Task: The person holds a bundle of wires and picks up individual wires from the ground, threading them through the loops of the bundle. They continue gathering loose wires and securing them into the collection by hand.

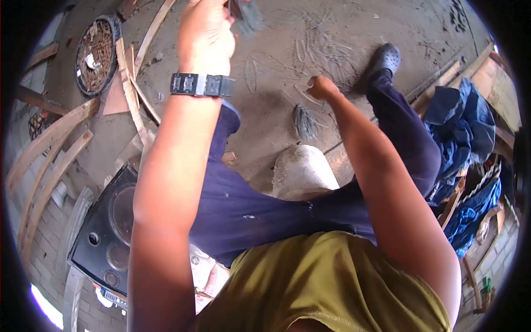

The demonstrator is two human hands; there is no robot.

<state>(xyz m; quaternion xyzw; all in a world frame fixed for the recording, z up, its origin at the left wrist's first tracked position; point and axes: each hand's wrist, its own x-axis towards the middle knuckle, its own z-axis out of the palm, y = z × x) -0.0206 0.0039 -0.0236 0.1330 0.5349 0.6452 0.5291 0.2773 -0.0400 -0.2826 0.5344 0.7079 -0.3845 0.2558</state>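
My left hand (206, 30), with a dark watch (202, 84) on its wrist, is closed at the top edge of the view. A bundle of thin grey strands (248, 17), blurred and partly cut off, sticks out beside its fingers. My right hand (323, 88) is in a fist above the floor, lower and to the right. A thin wire curves close to its fingers; whether they grip it I cannot make out. Just below that hand, a second bundle of grey strands (305, 122) lies on the floor. A whitish rounded object (303, 169) stands between my legs.
Loose wire loops (326, 52) litter the floor ahead. To the left are a round tub of rusty bits (98, 58), curved wooden strips (52, 160) and a black speaker (102, 232). Blue cloth (462, 119) and planks lie on the right.
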